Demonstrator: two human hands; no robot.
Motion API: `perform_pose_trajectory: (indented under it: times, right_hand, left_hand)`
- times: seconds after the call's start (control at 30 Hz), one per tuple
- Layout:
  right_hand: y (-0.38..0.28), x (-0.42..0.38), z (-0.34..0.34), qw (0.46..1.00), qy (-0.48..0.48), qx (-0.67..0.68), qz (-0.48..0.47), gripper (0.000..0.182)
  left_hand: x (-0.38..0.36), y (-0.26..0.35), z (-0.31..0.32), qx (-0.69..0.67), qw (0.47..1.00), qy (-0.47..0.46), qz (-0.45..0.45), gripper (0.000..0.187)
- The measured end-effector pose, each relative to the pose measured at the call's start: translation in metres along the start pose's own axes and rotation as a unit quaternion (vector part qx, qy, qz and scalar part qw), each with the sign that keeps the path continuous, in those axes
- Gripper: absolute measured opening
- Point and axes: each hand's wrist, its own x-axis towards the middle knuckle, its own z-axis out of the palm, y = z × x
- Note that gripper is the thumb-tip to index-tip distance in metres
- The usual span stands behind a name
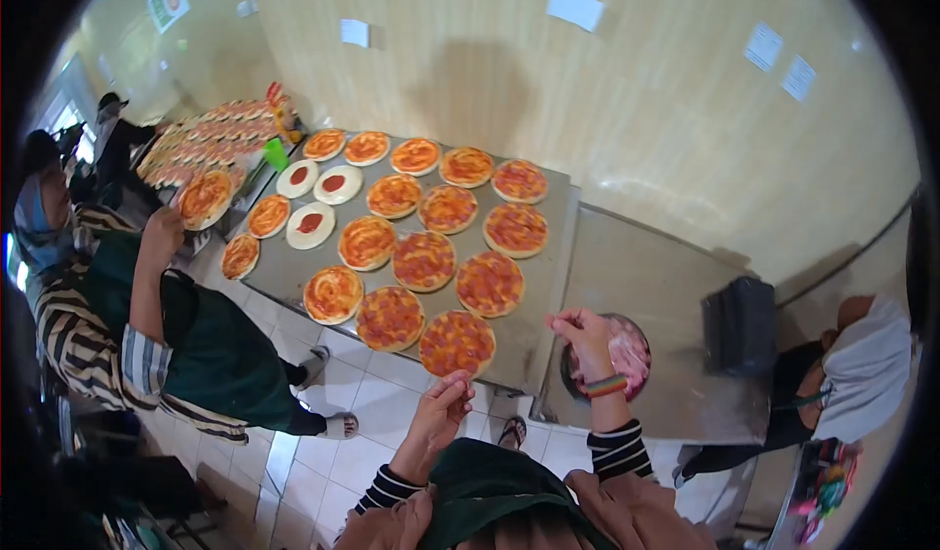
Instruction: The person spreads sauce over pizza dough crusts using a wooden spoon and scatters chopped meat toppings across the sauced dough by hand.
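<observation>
Nearest pizza base [457, 343]: round, flat, lying at near edge of steel counter [548, 286], sauced and covered edge to edge with reddish meat slices; left hand [438, 419] just below its rim, fingers curled, fingertips at or close to edge. Bowl of pink sliced meat [627, 354]: dark round bowl set on adjoining steel surface to right, heaped with pale pink slices; right hand [585, 340] over bowl's left side, fingers pinched together, contents of pinch unclear.
</observation>
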Motion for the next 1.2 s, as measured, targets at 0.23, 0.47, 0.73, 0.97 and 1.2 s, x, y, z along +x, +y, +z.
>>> perform_pose_trajectory:
  times: [0.23, 0.47, 0.73, 0.97, 1.2]
  right_hand:
    - [0.023, 0.160, 0.071, 0.989, -0.053, -0.135, -0.039, 0.013]
    - [0.050, 0.284, 0.137, 0.968, -0.018, -0.229, -0.098, 0.010]
    - [0.068, 0.338, 0.172, 0.913, -0.011, -0.389, -0.119, 0.009]
    - [0.059, 0.330, 0.186, 0.903, -0.002, -0.410, -0.128, 0.009]
    - [0.056, 0.315, 0.196, 0.773, 0.071, -0.580, -0.247, 0.012]
  left_hand:
    - [0.033, 0.039, -0.020, -0.078, 0.992, 0.071, 0.069, 0.014]
    - [0.081, 0.104, -0.045, -0.064, 0.994, 0.080, 0.022, 0.011]
    - [0.148, 0.182, -0.047, -0.035, 0.996, 0.076, 0.019, 0.009]
    - [0.188, 0.203, -0.032, -0.038, 0.998, 0.043, 0.003, 0.012]
    - [0.221, 0.206, -0.020, -0.015, 1.000, 0.023, -0.003, 0.013]
